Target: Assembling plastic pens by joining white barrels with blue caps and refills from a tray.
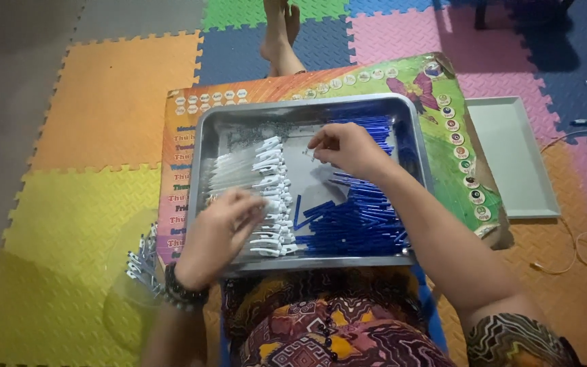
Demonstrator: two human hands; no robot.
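Patterned cloth is covering the lap at the lower edge, nearest the lens, with the tray's near edge sitting over it.

Left hand: wearing a dark bead bracelet, it is lying over the near end of the white caps, fingers curled down into them; whether it is gripping one cannot be told.

Right hand: it is hovering over the tray's middle, thumb and forefinger pinched narrowly on a small thin piece, too small to identify.

White caps: clipped pen caps, lying in a rough row running from the tray's middle toward its near edge, with clear tubes lying just to their left.

Blue barrels: thin, dark-blue sticks, heaping along the tray's right side and near right corner, some lying loose toward the caps.

Springs: a grey scatter of tiny metal bits is showing at the far left of the tray.

Tray: shiny metal, rectangular, sitting on a colourful printed board.

Outward: a clear bag of finished pieces is lying left of the lap; a pale green tray is sitting right of the board; foam mats in many colours are covering the floor; bare feet are showing beyond the board; white cables are trailing at the right.
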